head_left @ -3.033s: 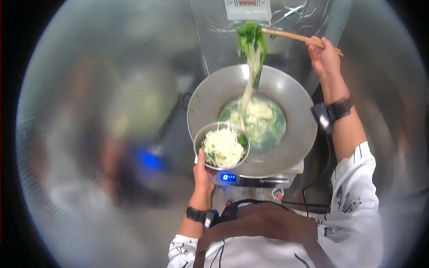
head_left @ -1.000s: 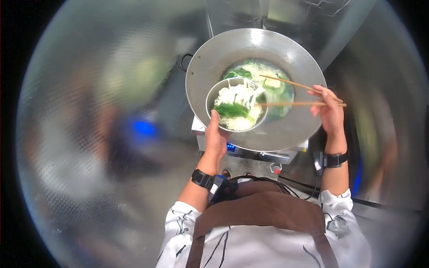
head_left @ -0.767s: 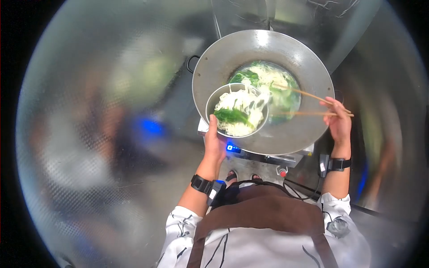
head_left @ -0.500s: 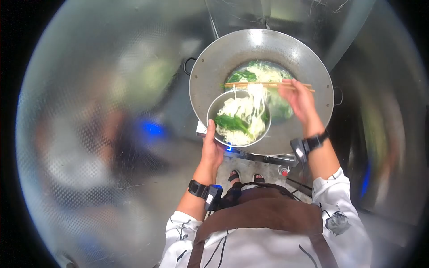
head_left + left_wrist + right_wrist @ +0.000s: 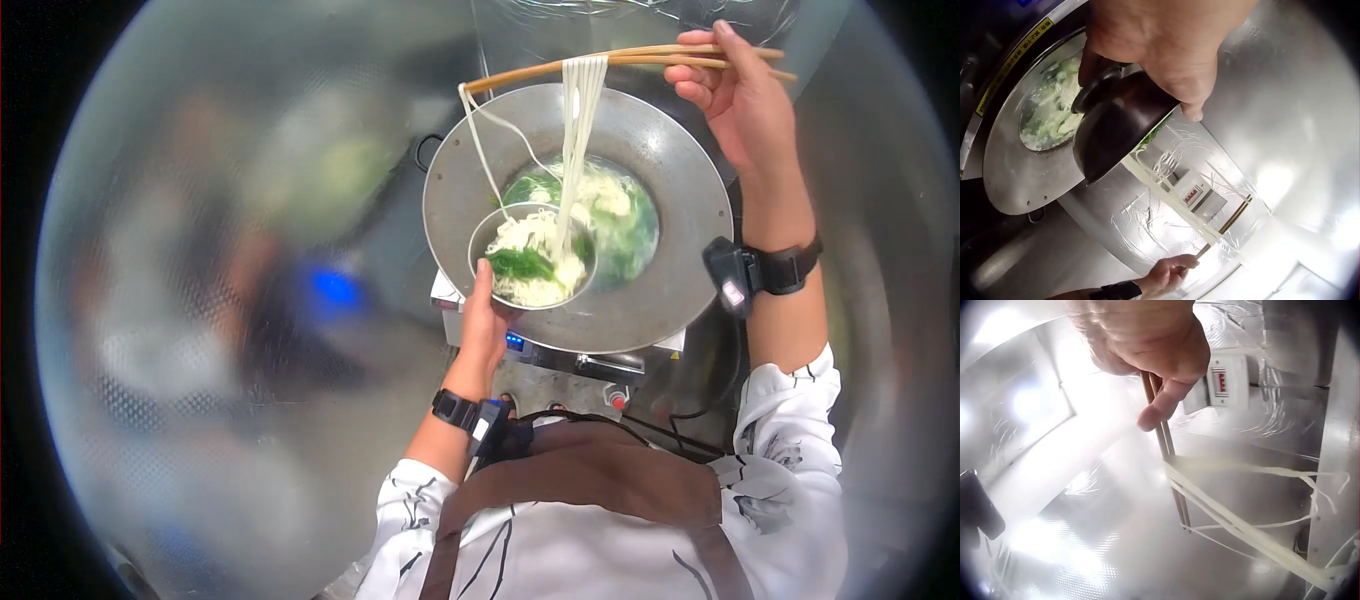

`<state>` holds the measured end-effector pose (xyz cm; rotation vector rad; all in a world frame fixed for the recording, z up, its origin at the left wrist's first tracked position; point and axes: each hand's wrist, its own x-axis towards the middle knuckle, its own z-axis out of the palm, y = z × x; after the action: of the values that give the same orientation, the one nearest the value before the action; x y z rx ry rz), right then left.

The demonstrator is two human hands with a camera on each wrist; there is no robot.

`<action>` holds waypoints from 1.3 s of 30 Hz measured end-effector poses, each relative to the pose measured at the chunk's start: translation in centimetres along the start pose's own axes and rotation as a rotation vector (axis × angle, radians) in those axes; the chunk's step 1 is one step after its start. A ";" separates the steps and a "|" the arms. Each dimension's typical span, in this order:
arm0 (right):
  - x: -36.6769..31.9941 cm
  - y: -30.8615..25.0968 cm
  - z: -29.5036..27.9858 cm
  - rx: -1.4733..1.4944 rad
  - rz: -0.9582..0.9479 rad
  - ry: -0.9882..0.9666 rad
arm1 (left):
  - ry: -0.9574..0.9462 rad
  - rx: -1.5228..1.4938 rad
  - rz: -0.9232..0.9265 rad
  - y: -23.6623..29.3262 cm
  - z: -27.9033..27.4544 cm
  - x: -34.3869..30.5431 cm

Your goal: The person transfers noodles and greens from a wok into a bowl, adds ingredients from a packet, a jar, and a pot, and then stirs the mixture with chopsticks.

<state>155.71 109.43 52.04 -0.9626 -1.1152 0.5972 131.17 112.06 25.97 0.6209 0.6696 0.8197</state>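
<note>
My left hand point(image 5: 482, 325) holds a metal bowl point(image 5: 480, 236) over the near left part of a wide wok point(image 5: 690, 150), thumb up along its side. Noodles and leafy greens point(image 5: 520, 264) fill the bowl. Far right, above the wok's rim, my right hand point(image 5: 750, 110) grips a pair of wooden chopsticks point(image 5: 520, 73). A bundle of long noodles point(image 5: 574, 130) hangs from them into the bowl; thinner strands hang near their tips. In the left wrist view the bowl's dark underside point(image 5: 1119, 125) hides most of its contents. More noodles and greens point(image 5: 610, 200) lie in the wok's cloudy liquid.
Under the wok stands a cooker with a blue display point(image 5: 514, 342) and a red knob point(image 5: 617, 402) near it. A ring handle point(image 5: 426, 150) sticks out from the wok's left. A white switch box point(image 5: 1227, 378) is on the shiny wall behind.
The chopsticks have swept from the wok across to the bowl, then up and away, drawing noodles high. The greens lifted three seconds ago are no longer on them. My left hand still holds the bowl.
</note>
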 end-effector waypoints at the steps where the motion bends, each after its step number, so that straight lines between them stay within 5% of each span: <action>1: -0.8 -0.8 0.7 -0.074 -0.009 -0.069 | -0.008 0.014 0.006 0.0 0.0 -0.1; 7: -6.1 0.9 5.3 -0.529 0.183 -0.471 | -0.021 0.001 0.108 -0.7 0.4 -0.4; 10: -6.3 1.2 4.9 -0.491 0.144 -0.435 | -0.013 -0.064 0.121 -0.7 0.7 -0.5; 15: -6.0 -1.1 -1.1 -0.433 -0.005 0.066 | -0.026 -0.206 0.122 -1.4 0.5 -0.9; 17: -6.7 -0.1 -4.1 -0.477 0.076 0.223 | 0.016 -0.246 0.179 -1.3 1.0 -1.8; 21: -8.3 7.4 -7.3 -0.415 0.413 0.107 | 0.136 -0.211 0.305 -2.3 3.0 -2.1; 26: -7.4 11.9 -7.4 -0.011 0.095 0.067 | 0.227 -0.153 0.334 -4.3 2.8 -2.6; 27: -6.3 12.3 -8.6 0.098 0.157 0.073 | 0.271 -0.139 0.349 -5.2 2.5 -2.4; 29: -3.8 14.0 -12.3 0.362 0.322 -0.234 | 0.356 -0.106 0.382 -6.5 2.2 -1.9; 31: -1.8 15.3 -12.7 0.299 0.424 -0.358 | 0.432 -0.072 0.438 -6.9 2.3 -1.5; 35: -1.3 18.7 -9.9 0.067 0.612 -0.392 | 0.518 -0.027 0.450 -6.3 1.5 -1.8; 39: -2.2 26.2 -5.5 0.340 0.825 -0.363 | 0.599 0.066 0.379 -4.2 2.1 -2.0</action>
<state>161.56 118.43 27.40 -1.0182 -0.8491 1.6292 133.54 107.68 24.91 0.5696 1.1450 1.3651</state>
